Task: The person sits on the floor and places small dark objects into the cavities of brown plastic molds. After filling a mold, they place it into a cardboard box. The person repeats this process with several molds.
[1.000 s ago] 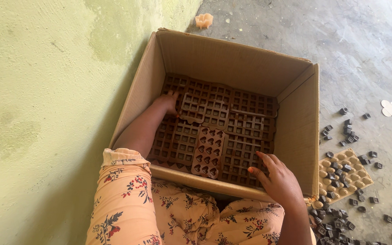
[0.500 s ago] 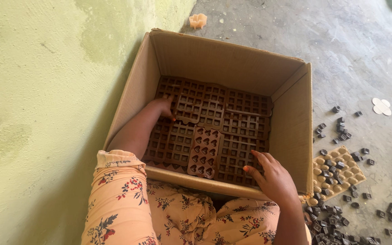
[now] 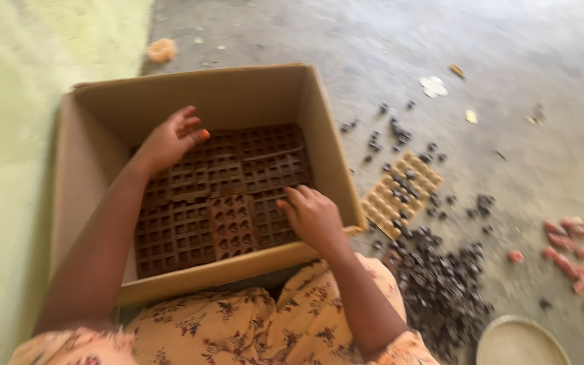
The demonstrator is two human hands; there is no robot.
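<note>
- At the far left, a pale green plastered wall (image 3: 8, 169) runs beside you, and the open brown cardboard box (image 3: 82, 169) stands close against it on the grey concrete floor (image 3: 508, 40).
- Your left arm reaches into the box from the near left. Your left hand (image 3: 167, 140) is lifted over the far part of the box, fingers loosely spread and holding nothing; the blur hides whether the palm touches what lies below it.
- The bottom of the box is covered by dark brown flexible mould trays with square cavities (image 3: 251, 159), lying flat and overlapping one another.
- On top of them, near the front wall of the box, lies a narrower reddish-brown mould tray with heart-shaped cavities (image 3: 232, 226).
- Your right hand (image 3: 313, 216) rests just right of the heart tray, in the near right corner of the box, fingers curled down onto the square moulds and gripping nothing that shows.
- Below the box, your lap shows in peach cloth with a flower print (image 3: 258, 324).
- Right of the box, on the floor, a tan mould tray (image 3: 400, 192) lies flat with small dark pieces scattered on and around it.
- Nearer you, a thick heap of small dark pieces (image 3: 441, 284) lies on the floor.
- At the bottom right edge is a round pale bowl (image 3: 518, 341), and beyond it several pink lumps (image 3: 566, 247) lie.
</note>
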